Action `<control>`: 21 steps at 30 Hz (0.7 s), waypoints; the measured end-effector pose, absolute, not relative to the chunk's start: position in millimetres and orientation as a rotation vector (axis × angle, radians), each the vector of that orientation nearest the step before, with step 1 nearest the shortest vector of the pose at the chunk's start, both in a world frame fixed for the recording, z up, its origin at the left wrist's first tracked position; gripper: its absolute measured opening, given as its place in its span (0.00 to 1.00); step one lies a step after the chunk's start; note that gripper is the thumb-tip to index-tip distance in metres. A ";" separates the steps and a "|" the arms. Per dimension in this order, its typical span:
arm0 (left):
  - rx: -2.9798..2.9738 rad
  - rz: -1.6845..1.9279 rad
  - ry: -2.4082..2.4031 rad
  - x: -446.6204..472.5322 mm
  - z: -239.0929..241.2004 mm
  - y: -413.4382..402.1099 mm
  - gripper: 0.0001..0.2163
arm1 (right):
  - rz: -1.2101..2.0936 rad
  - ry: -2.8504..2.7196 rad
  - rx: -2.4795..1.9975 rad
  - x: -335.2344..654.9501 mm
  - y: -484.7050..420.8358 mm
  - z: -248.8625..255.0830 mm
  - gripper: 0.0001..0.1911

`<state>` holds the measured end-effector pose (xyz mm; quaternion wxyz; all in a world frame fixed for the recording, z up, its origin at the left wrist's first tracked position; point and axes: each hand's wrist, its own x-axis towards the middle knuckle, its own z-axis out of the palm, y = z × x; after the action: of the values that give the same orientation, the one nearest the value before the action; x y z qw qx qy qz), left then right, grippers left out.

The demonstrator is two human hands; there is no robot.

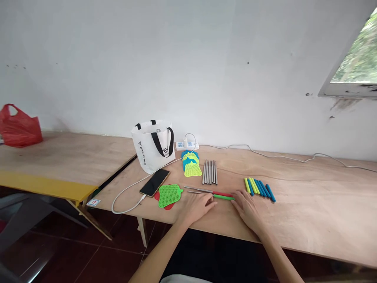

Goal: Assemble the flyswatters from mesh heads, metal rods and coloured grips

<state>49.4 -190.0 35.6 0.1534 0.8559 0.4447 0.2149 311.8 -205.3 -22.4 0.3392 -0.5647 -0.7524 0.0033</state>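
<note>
My left hand [198, 206] rests on the table, its fingers a little bent and thumb apart, beside two thin metal rods. One rod carries a red handle [224, 194], the other a green handle [223, 197]. My right hand [246, 208] lies with its fingers spread, touching the right ends of these handles. A green fly swatter head [170, 195] overlaps a red one [169, 207] left of my left hand. Beyond the hands lie several grey metal rods [209, 173] in a row. Yellow and blue handle tubes [259, 188] lie past my right hand.
Yellow and blue swatter heads [193, 169] overlap near a power strip [187, 146]. A phone [155, 182] with a white cable [120, 212] lies left, before a white tote bag [151, 147]. On the neighbouring table [73, 157] sits a red plastic bag [20, 127].
</note>
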 end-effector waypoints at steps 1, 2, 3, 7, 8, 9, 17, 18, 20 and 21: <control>2.473 0.617 1.270 49.1 36.6 -190.7 0.15 | 0.021 -1.936 -1.475 310.9 -206.0 -21.2 0.14; 2.478 0.625 1.265 49.0 37.4 -190.8 0.17 | 0.048 -1.911 -1.491 309.8 -207.2 -19.5 0.15; 2.476 0.632 1.265 49.0 37.8 -190.6 0.18 | 0.095 -1.902 -1.513 308.5 -208.8 -17.5 0.16; 2.454 0.606 1.296 50.3 36.9 -187.7 0.19 | 0.259 -2.033 -1.562 301.8 -216.1 -6.6 0.17; 2.451 0.600 1.305 50.7 36.5 -187.2 0.19 | 0.257 -2.063 -1.563 300.3 -217.5 -3.8 0.17; 2.451 0.597 1.309 50.9 36.3 -186.9 0.19 | 0.243 -2.078 -1.565 299.0 -218.6 -1.2 0.16; 2.467 0.632 1.267 49.9 37.6 -187.6 0.18 | 0.219 -2.063 -1.592 296.7 -219.6 7.8 0.16; 2.466 0.630 1.272 49.8 37.4 -187.6 0.18 | 0.227 -2.067 -1.586 296.9 -219.6 8.0 0.16; 2.473 0.628 1.289 49.4 36.4 -187.5 0.19 | 0.246 -2.076 -1.574 297.2 -219.7 8.1 0.17; 2.476 0.628 1.294 49.2 35.8 -187.4 0.19 | 0.252 -2.078 -1.572 297.4 -219.7 8.1 0.17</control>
<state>49.2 -187.4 35.8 0.1385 0.8563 0.4476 0.2173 297.4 -219.7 8.1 0.2591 -0.5800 -0.7667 0.0928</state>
